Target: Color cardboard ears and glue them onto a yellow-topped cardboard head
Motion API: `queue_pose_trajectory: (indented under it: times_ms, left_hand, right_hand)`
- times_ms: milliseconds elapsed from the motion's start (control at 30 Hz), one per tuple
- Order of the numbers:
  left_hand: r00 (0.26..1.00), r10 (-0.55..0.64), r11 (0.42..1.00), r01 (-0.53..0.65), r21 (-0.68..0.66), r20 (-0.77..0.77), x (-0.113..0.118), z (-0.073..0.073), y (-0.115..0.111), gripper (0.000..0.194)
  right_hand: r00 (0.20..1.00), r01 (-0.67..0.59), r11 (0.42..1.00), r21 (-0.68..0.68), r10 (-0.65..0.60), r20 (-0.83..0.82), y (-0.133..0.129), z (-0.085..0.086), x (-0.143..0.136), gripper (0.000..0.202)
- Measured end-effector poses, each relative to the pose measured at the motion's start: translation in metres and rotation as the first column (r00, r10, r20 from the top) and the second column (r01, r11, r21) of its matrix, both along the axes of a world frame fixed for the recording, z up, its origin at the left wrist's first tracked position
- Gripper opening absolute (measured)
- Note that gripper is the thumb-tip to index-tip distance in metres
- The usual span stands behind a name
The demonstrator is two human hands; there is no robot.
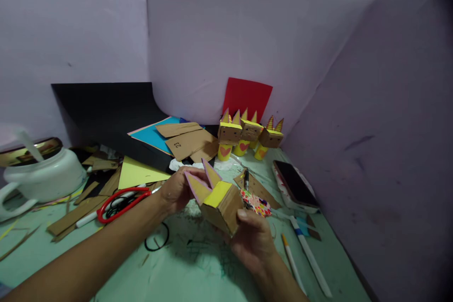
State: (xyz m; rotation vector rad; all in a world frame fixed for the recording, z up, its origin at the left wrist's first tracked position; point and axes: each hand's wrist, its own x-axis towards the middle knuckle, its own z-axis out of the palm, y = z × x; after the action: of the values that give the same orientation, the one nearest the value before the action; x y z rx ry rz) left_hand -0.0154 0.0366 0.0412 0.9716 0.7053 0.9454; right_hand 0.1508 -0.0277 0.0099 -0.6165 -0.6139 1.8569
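A pale green bench (166, 278) is crossed by both forearms; its middle is taken as the clock's centre, with twelve o'clock straight ahead. At ten o'clock a large curved sheet of black card (102, 113) is propped, and at nine a rounded white pot with a side handle (46, 179) is seen. A square of red paper (247, 94) is stood between twelve and one, behind a row of small yellow-bodied figures with eared cardboard heads (230, 135).

At the centre, above the bench, a brown cardboard box with a yellow top and two pointed, purple-edged ears (226, 205) is held tilted. It is clasped by the right hand (253, 240), thumb pressed on its side at four o'clock. The left hand (179, 191) is placed behind the ears; its fingers are mostly hidden, so how firm its grip is cannot be told.

The ears might be bent or loosened if pinched, and the box's walls dented by too hard a thumb. The red-handled scissors (100, 213), at nine o'clock, could be dragged by the left forearm.

On a brown cardboard offcut (191, 144) at eleven, what looks like "23" is printed; no brand can be read.
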Motion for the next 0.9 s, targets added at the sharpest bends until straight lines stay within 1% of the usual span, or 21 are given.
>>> queue_pose_trajectory:
  times_ms: [67, 133, 233, 300, 433, 500, 567, 633, 700, 767, 800, 833, 900]
  left_hand:
    - [1.0, 0.028, 0.999, -0.028, -0.016, 0.007, 0.002, 0.001, -0.001, 0.016]
    - [0.999, 0.047, 0.999, -0.047, 0.007, 0.007, 0.003, 0.002, -0.002, 0.016]
    - [0.996, 0.093, 0.991, -0.094, 0.093, 0.013, 0.003, 0.005, -0.006, 0.009]
    - [0.994, 0.105, 0.981, -0.105, 0.16, 0.014, 0.003, 0.007, -0.008, 0.004]
    - [0.996, 0.061, 0.946, -0.039, 0.323, -0.06, 0.001, 0.011, -0.011, 0.005]
    - [0.992, 0.033, 0.927, 0.015, 0.374, -0.123, -0.002, 0.01, -0.009, 0.004]
    - [0.974, -0.018, 0.91, 0.11, 0.399, -0.227, -0.005, 0.007, -0.006, 0.005]
    - [0.939, -0.086, 0.891, 0.221, 0.396, -0.332, -0.009, 0.001, -0.002, 0.006]
    - [0.912, -0.148, 0.878, 0.299, 0.374, -0.383, -0.013, -0.006, 0.001, 0.009]
    - [0.902, -0.185, 0.877, 0.331, 0.348, -0.39, -0.016, -0.013, 0.004, 0.011]
    - [0.899, -0.197, 0.879, 0.339, 0.336, -0.391, -0.017, -0.016, 0.005, 0.012]
    - [0.897, -0.206, 0.881, 0.343, 0.324, -0.39, -0.018, -0.018, 0.005, 0.012]
    - [0.897, -0.216, 0.886, 0.347, 0.308, -0.386, -0.018, -0.02, 0.005, 0.012]
  right_hand:
    - [0.999, -0.021, 1.0, -0.023, 0.021, -0.031, 0.0, -0.001, -0.002, 0.031]
    - [0.997, -0.048, 0.999, -0.011, 0.048, -0.055, -0.001, 0.0, -0.005, 0.037]
    - [0.995, -0.088, 0.995, 0.044, 0.09, -0.045, -0.002, 0.001, -0.007, 0.049]
    - [0.995, -0.098, 0.993, 0.073, 0.1, -0.026, -0.003, 0.003, -0.006, 0.055]
    - [0.993, -0.112, 0.986, 0.124, 0.107, 0.048, -0.003, 0.003, -0.005, 0.062]
    - [0.982, -0.138, 0.976, 0.17, 0.111, 0.156, -0.002, 0.0, -0.006, 0.062]
    - [0.935, -0.16, 0.957, 0.244, 0.067, 0.349, -0.003, -0.002, -0.007, 0.059]
    - [0.831, -0.204, 0.93, 0.306, 0.0, 0.556, -0.004, -0.001, -0.006, 0.061]
    - [0.724, -0.236, 0.915, 0.328, -0.06, 0.687, -0.005, 0.002, -0.003, 0.07]
    - [0.659, -0.233, 0.914, 0.332, -0.103, 0.745, -0.005, 0.006, 0.003, 0.081]
    - [0.642, -0.205, 0.918, 0.339, -0.135, 0.754, -0.004, 0.007, 0.006, 0.08]
    - [0.634, -0.155, 0.923, 0.352, -0.18, 0.752, -0.002, 0.008, 0.007, 0.074]
    - [0.622, -0.037, 0.923, 0.383, -0.279, 0.731, 0.001, 0.008, 0.008, 0.051]
